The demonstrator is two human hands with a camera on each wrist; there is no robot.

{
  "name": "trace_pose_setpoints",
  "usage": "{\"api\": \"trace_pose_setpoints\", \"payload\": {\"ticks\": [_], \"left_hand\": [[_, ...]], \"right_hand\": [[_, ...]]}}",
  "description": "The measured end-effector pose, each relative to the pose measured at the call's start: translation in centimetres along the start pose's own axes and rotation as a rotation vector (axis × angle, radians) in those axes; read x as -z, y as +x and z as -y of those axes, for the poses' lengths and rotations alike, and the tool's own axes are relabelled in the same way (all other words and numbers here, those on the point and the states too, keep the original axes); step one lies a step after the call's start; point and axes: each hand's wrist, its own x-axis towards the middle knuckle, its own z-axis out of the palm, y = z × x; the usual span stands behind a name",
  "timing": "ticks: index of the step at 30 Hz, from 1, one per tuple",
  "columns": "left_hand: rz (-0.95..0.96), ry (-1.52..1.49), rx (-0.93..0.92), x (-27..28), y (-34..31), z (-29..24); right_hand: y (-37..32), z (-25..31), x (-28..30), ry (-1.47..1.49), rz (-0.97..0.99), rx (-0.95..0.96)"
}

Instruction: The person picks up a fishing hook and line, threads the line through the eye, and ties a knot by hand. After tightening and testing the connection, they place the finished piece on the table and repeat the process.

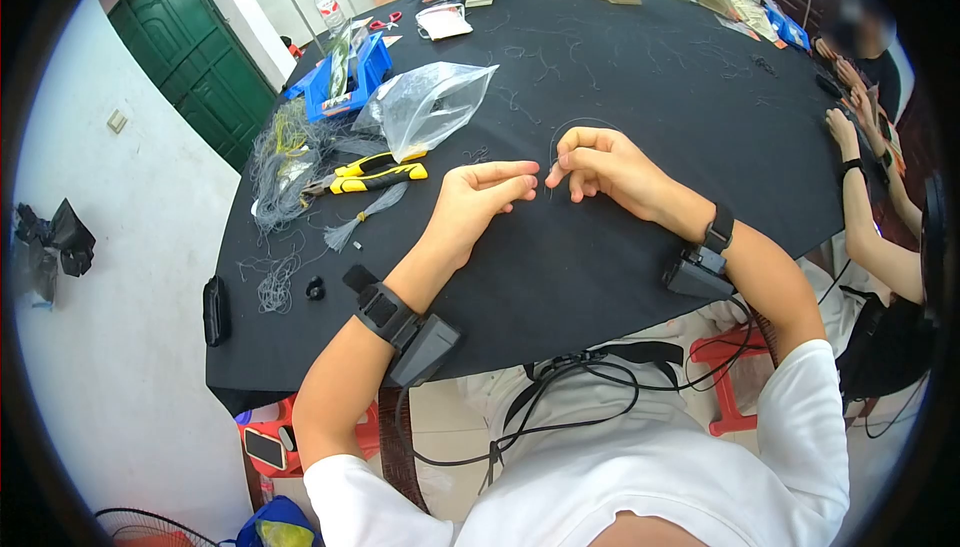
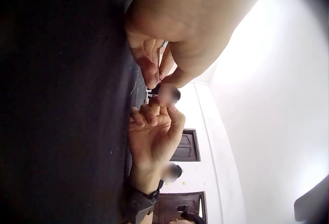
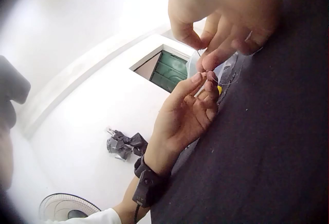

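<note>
Both hands meet over the black-covered table (image 1: 600,277), fingertips close together. My left hand (image 1: 478,202) pinches the end of a thin grey strand between thumb and forefinger; the tip is hidden by the fingers. Thumb and forefinger of my right hand (image 1: 620,172) pinch the same fine strand (image 1: 585,120), which loops up behind that hand in the head view. In the right wrist view, the left hand (image 3: 187,113) faces the right hand (image 3: 226,23), and a short bit of strand shows at the fingertips.
Left of the hands lie yellow-and-black pliers (image 1: 380,179), a tied bundle of grey strands (image 1: 375,209) and a loose tangle (image 1: 275,172). Behind them are a clear plastic bag (image 1: 430,107) and a blue bin (image 1: 372,67). Other people sit at the far and right edges.
</note>
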Motion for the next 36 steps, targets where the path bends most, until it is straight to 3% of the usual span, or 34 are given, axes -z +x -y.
{"api": "trace_pose_setpoints", "payload": {"ticks": [36], "left_hand": [[-0.079,-0.038,-0.088,-0.34,-0.35,-0.55]], "right_hand": [[0.09,-0.19,-0.03,0.057,-0.036,0.015]]}}
